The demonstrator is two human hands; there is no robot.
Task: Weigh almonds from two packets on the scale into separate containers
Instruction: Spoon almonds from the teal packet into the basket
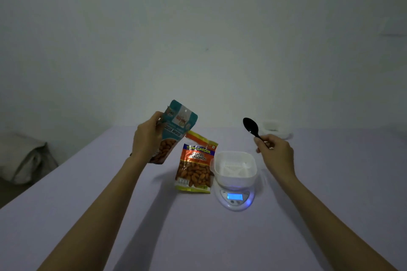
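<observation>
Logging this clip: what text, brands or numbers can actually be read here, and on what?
"SALTED ALMONDS": orange packet lying on the table.
"GARDEN": brand band on the same packet; the word before it is blurred.
"...asted Almonds": teal packet gripped by the left hand; its logo is blurred.
Unreadable: scale display, lit blue, digits too small.
No text: black spoon in the right hand.

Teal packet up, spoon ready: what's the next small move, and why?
Probably dip the spoon into the teal packet: the left hand holds it raised, the right hand grips the spoon, and the container on the lit scale looks empty.
</observation>
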